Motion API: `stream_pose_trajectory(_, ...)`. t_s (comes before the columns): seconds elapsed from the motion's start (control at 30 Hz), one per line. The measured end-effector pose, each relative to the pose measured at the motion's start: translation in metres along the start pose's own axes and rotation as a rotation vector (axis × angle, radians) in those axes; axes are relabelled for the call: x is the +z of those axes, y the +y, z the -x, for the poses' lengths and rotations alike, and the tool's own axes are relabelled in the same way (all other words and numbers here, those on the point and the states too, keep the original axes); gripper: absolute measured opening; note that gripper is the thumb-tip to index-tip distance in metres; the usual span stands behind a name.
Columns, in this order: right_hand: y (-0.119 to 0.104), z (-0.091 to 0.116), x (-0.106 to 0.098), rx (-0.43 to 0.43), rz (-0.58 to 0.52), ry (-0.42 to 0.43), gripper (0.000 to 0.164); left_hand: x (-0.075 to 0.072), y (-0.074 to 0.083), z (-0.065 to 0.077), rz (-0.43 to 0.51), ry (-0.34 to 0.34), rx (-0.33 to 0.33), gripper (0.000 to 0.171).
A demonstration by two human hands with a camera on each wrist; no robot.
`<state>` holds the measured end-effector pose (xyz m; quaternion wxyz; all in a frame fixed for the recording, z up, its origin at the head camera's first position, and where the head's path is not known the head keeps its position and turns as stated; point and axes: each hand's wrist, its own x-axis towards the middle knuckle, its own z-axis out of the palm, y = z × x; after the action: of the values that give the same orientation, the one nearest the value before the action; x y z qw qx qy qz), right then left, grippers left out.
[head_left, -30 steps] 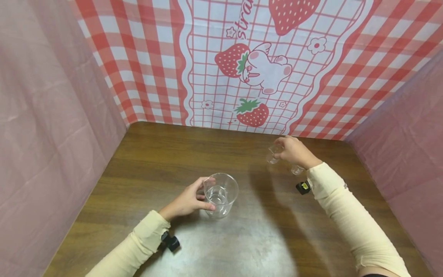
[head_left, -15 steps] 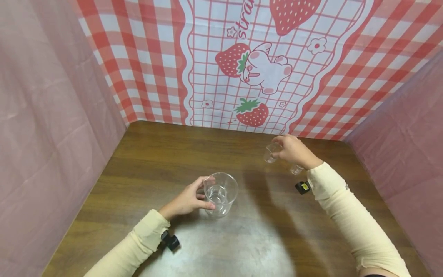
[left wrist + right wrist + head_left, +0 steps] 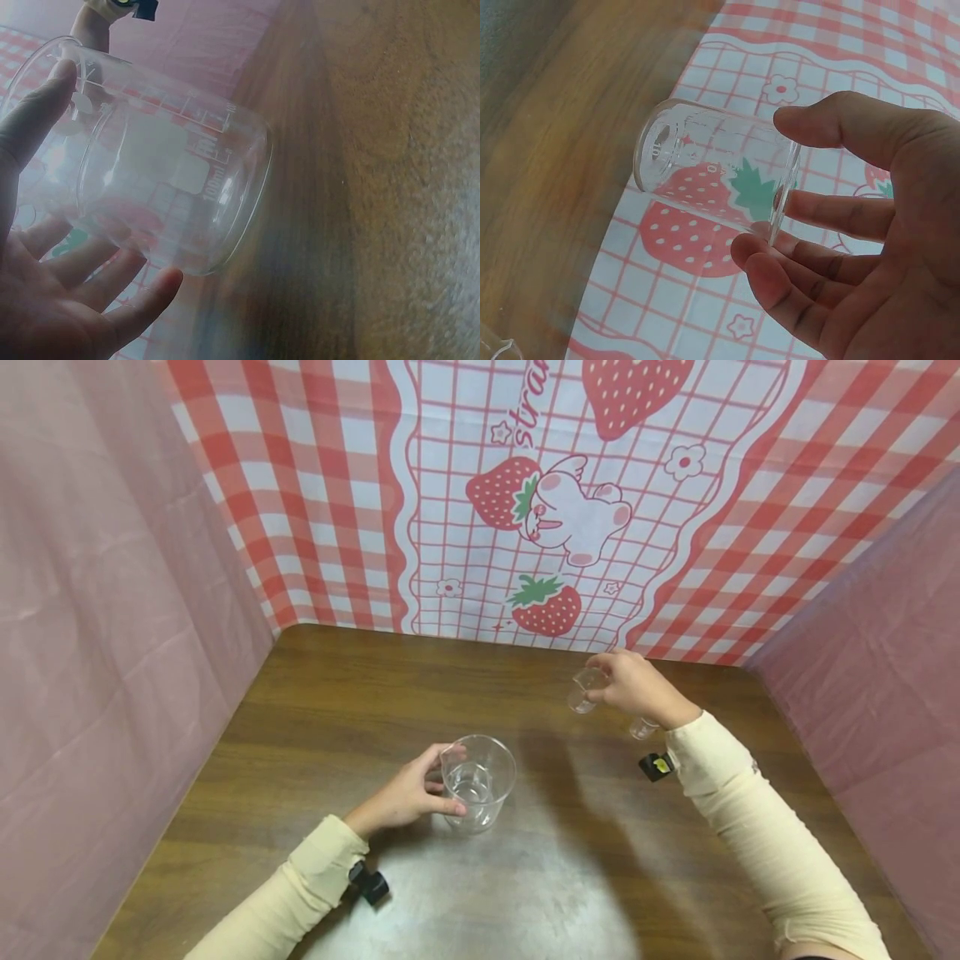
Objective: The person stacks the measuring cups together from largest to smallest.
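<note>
My left hand (image 3: 408, 789) holds a large clear glass beaker (image 3: 491, 814) by its side, thumb in front and fingers behind. The beaker stands upright on the table; in the left wrist view, white markings including "100ml" show on its glass (image 3: 187, 161). A second curved edge shows inside it, like the rim of a smaller vessel. Farther back on the right, my right hand (image 3: 637, 685) pinches a small clear beaker (image 3: 705, 165) near its rim between thumb and fingertips. Another small beaker (image 3: 642, 727) stands just below that wrist, partly hidden by the hand.
The brown wooden table (image 3: 360, 693) reaches back to a red-and-white strawberry cloth (image 3: 442, 527). Pink curtains hang on the left (image 3: 127, 610) and right (image 3: 877, 635). Small black cameras sit at both wrists.
My right hand has drifted slightly left with the small beaker, away from the other small one. The left hand and large beaker have stayed in place.
</note>
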<state>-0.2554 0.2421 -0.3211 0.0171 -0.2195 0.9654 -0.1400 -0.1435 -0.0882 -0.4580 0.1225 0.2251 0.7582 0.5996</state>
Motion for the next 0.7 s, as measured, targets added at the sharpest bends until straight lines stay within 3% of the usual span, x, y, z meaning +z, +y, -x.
stream_pose_trajectory(0.7,-0.013,0.003,-0.007,-0.039,0.003,0.023,0.043,0.001,0.002,0.0,0.01,0.002,-0.004,0.082)
